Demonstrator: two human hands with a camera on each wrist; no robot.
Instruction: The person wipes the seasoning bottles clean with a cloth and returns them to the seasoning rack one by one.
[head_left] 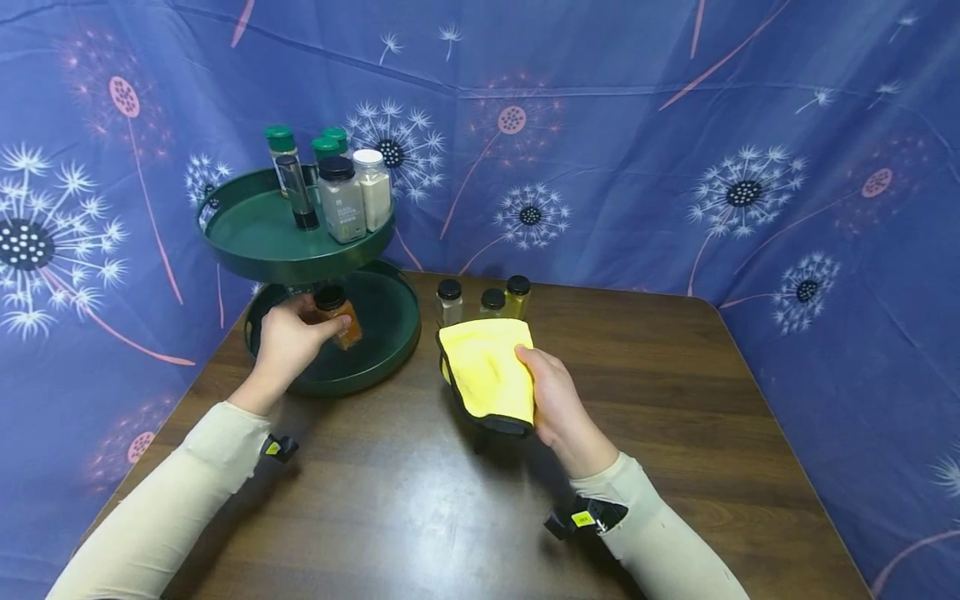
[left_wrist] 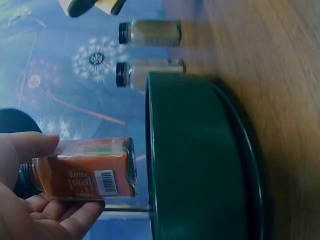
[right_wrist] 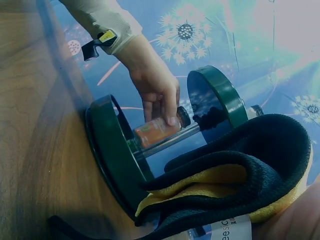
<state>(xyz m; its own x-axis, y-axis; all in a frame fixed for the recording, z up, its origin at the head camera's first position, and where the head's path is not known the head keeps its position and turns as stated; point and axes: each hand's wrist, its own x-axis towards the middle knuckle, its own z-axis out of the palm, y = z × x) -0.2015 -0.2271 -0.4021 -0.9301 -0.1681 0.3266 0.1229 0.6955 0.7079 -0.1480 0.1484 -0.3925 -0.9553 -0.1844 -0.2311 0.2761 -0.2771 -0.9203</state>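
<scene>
My left hand (head_left: 291, 337) grips a spice jar (left_wrist: 87, 170) of orange-red powder with a black cap, thumb on one side and fingers on the other. The jar is over the lower tier (head_left: 360, 379) of a green two-tier rack, below the upper tier (head_left: 255, 237). In the left wrist view its base is above the tier's rim. My right hand (head_left: 558, 404) holds a folded yellow cloth (head_left: 487, 371) with a dark underside and black edging, thumb on top. The cloth is above the table, in front of several small jars.
Three black-capped jars, one of them pale (head_left: 450, 304), stand on the wooden table (head_left: 637, 358) right of the rack. On the upper tier are green-capped bottles (head_left: 280, 142), a black-capped grey jar (head_left: 342, 204), a white-capped jar (head_left: 375, 192) and a slim dark grinder (head_left: 297, 193). Patterned blue fabric (head_left: 622, 167) hangs behind.
</scene>
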